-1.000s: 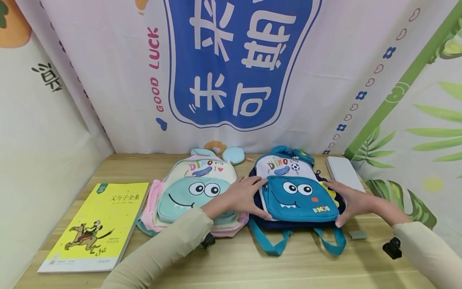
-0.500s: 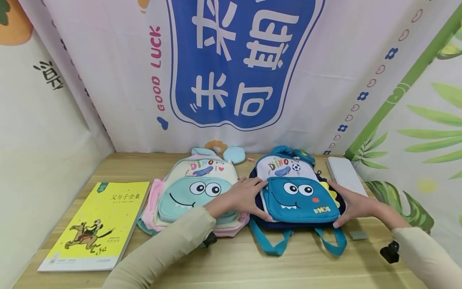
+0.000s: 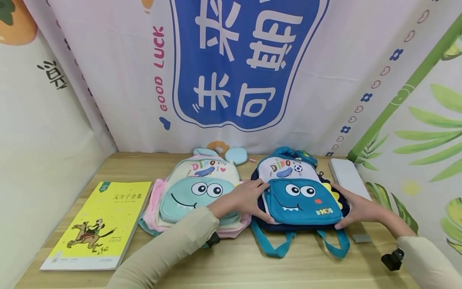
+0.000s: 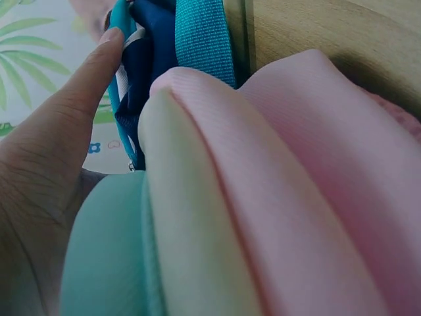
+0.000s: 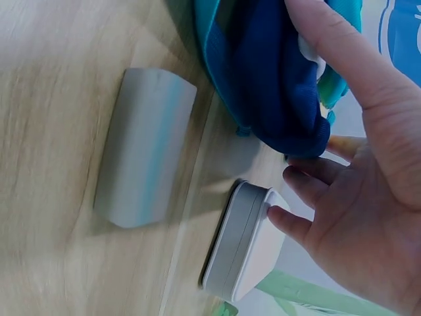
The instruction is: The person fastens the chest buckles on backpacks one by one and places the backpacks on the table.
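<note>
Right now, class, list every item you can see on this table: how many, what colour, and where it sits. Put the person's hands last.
Blue backpack: one, blue with a monster face, right of centre on the table, straps toward the near edge.
Pastel backpack: one, cream, mint and pink, just left of the blue one.
Book: one, yellow cover, left side of the table.
Round pouch: one, pale blue, behind the pastel backpack.
White case: one, white, far right by the wall.
Grey block: one, small, grey, near the right forearm.
Table: one, light wood.
Left hand: touches the blue backpack's left edge, resting over the pastel one.
Right hand: holds the blue backpack's right edge.
</note>
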The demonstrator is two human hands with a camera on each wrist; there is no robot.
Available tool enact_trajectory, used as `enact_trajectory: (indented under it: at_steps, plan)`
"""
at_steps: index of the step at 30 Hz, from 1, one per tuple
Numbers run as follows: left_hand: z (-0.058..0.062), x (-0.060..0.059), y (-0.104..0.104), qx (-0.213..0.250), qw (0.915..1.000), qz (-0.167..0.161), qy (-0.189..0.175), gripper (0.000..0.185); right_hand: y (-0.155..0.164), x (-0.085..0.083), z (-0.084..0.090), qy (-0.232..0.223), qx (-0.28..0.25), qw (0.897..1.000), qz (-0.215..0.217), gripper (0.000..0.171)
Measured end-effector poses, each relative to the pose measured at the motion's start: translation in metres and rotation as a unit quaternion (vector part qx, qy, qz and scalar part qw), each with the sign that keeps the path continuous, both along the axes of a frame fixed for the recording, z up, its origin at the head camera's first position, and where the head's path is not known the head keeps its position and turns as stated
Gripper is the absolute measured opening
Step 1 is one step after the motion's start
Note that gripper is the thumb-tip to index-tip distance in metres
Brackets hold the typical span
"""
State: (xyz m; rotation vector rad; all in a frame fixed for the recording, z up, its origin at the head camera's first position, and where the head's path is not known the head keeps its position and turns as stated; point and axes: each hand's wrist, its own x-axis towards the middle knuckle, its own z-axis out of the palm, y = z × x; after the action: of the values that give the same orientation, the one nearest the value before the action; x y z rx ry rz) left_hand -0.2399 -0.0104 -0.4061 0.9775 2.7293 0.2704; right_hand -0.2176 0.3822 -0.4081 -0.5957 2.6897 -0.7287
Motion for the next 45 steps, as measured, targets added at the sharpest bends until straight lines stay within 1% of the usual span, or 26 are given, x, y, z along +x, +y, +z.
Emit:
enact_trajectory:
  at_steps: [3, 6, 9, 14, 18, 23, 30, 34, 39, 43, 45]
  plan:
    - [0.0, 0.0, -0.001, -0.002, 1.0, 0.002, -0.004, 0.115, -0.001, 0.0, 0.0, 0.004, -0.004, 1.0, -0.003, 0.131]
    - [0.0, 0.0, -0.002, 0.002, 0.9998, 0.002, -0.018, 0.115, -0.001, 0.0, 0.001, 0.007, -0.003, 1.0, -0.009, 0.132]
    - [0.0, 0.0, -0.001, 0.009, 0.9994, 0.002, -0.035, 0.115, 0.0, 0.002, 0.002, 0.021, -0.003, 1.0, -0.015, 0.13]
    - [0.0, 0.001, 0.0, 0.011, 0.9988, 0.006, -0.048, 0.115, 0.003, 0.004, 0.005, 0.049, -0.02, 0.999, -0.012, 0.121]
    - [-0.001, 0.001, 0.0, 0.012, 0.9986, 0.01, -0.051, 0.115, 0.004, 0.003, 0.008, 0.047, -0.039, 0.998, -0.012, 0.113]
    - [-0.004, 0.001, 0.002, 0.017, 0.9977, 0.017, -0.063, 0.116, 0.003, 0.004, 0.019, 0.054, -0.041, 0.997, -0.027, 0.105]
    - [-0.001, 0.004, 0.003, 0.023, 0.9973, 0.018, -0.067, 0.116, -0.002, 0.007, 0.035, 0.08, -0.052, 0.994, -0.058, 0.091]
    - [-0.004, 0.004, 0.004, 0.029, 0.9971, 0.022, -0.066, 0.116, -0.007, 0.006, 0.039, 0.104, -0.081, 0.989, -0.067, 0.083]
    - [-0.009, 0.006, 0.006, 0.036, 0.9975, 0.024, -0.056, 0.117, -0.012, 0.006, 0.041, 0.145, -0.126, 0.978, -0.08, 0.077]
    - [-0.008, 0.007, 0.007, 0.04, 0.9975, 0.025, -0.052, 0.117, -0.018, 0.006, 0.045, 0.152, -0.158, 0.972, -0.087, 0.075]
    - [-0.007, 0.008, 0.007, 0.043, 0.9973, 0.027, -0.053, 0.117, -0.022, 0.006, 0.048, 0.158, -0.161, 0.97, -0.096, 0.074]
